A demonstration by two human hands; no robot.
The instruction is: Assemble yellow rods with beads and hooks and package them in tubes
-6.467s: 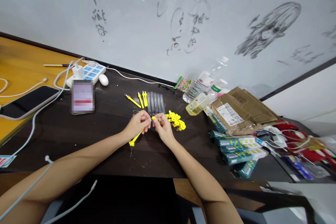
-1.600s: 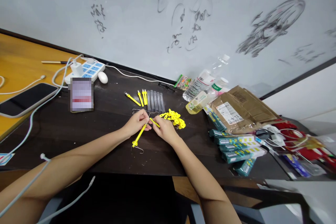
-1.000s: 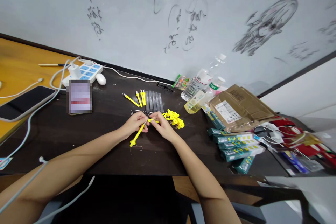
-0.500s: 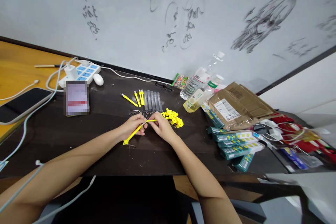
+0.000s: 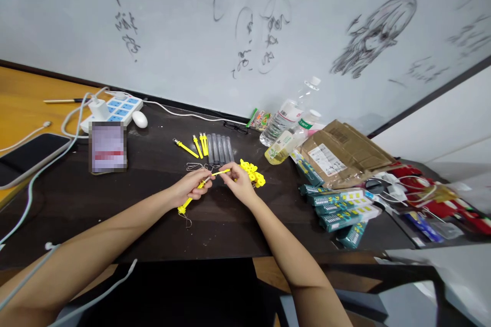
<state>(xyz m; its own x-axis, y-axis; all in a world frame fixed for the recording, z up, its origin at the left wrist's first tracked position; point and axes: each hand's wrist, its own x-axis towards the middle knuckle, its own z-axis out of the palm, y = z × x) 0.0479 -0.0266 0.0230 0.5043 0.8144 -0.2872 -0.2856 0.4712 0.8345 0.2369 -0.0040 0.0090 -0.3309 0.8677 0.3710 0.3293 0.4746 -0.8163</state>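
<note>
My left hand point(image 5: 191, 189) is closed round a yellow plastic stick point(image 5: 184, 208), which slants down toward me. A thin wire hook point(image 5: 187, 222) hangs from its lower end. My right hand point(image 5: 241, 185) pinches the thin yellow upper end point(image 5: 221, 172), beside the left fingertips. Whether that end is one piece with the stick, I cannot tell. Bent metal wires point(image 5: 195, 166) lie just beyond my hands. Behind them stand in a row several clear tubes point(image 5: 220, 148), with short yellow sticks point(image 5: 202, 144) to their left. Yellow plastic parts point(image 5: 253, 172) are heaped beyond my right hand.
Bottles point(image 5: 282, 122) and a brown parcel point(image 5: 341, 156) are at the back right, with several green boxes point(image 5: 345, 209) in front. On the left are a power strip point(image 5: 121, 110), a white egg-shaped object point(image 5: 139, 119), a blurred-out device point(image 5: 108, 147), a phone point(image 5: 32, 158) and cables.
The view has shifted slightly. My right fingers have loosened and drawn back a little along the yellow end, so more of it shows. The stick in my left hand has turned somewhat steeper.
</note>
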